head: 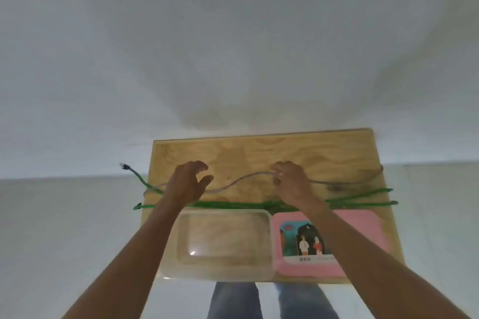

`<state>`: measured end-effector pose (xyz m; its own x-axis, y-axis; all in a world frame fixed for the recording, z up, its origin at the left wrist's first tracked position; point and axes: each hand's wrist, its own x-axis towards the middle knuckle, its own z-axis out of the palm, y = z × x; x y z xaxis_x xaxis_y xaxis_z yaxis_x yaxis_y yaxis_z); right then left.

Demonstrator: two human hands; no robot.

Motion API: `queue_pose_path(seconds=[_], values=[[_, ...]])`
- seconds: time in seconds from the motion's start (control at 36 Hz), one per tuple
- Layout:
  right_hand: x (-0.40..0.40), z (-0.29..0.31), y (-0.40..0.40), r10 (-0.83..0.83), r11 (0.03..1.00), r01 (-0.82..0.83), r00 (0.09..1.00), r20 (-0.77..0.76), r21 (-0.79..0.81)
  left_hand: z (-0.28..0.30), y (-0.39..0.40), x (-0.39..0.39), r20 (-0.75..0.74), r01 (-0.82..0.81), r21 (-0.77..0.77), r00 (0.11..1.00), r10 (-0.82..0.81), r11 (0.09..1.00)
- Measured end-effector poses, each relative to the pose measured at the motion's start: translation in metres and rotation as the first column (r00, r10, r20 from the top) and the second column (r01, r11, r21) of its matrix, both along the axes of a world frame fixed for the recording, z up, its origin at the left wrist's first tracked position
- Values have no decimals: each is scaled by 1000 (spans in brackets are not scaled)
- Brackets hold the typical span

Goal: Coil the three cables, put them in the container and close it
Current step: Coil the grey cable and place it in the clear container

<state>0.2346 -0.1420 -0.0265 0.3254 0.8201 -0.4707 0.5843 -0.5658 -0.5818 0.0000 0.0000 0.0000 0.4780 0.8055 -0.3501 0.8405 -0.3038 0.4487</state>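
A thin grey cable (pixel 241 179) snakes across the wooden board (pixel 259 153). My right hand (pixel 291 182) pinches it near the board's middle. My left hand (pixel 188 184) hovers over the cable's left part, its fingers and thumb curved apart with nothing between them. Two green cables (pixel 233 205) lie stretched side by side across the board, just beyond the container. Their ends hang off both sides, and one end with a black plug (pixel 125 166) sticks out at the left. The clear container (pixel 223 213) stands open and empty at the near edge. Its pink lid (pixel 363 228) lies flat to its right.
The board is small and the cables overhang its left and right edges. A pale wall and floor surround it. My knees in jeans (pixel 233 300) show below the near edge.
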Motion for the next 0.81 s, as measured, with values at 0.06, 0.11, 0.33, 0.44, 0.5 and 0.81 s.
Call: queue_pose_path(seconds=[0.06,0.11,0.33,0.44,0.5,0.81], values=[[-4,-8,9,-23,999,23,1000,-19,-28,-12,6,8,-70,61,-66,995,-66,996],[-10,-18,16,-3,1000,3,1000,-23,-21,-20,6,17,-158,130,-154,975,-154,980],[-27,-41,41,125,992,-124,992,24,-32,-43,15,37,-235,258,-268,917,-323,928],[-32,-35,49,123,992,-122,992,17,-27,-32,22,29,-138,192,-345,958,-252,919],[-33,-25,53,131,991,-131,991,34,-21,-20,25,25,-95,181,-345,969,-226,921],[-35,79,91,203,931,-266,947,249,250,89,39,17,41,68,-115,997,-64,991]])
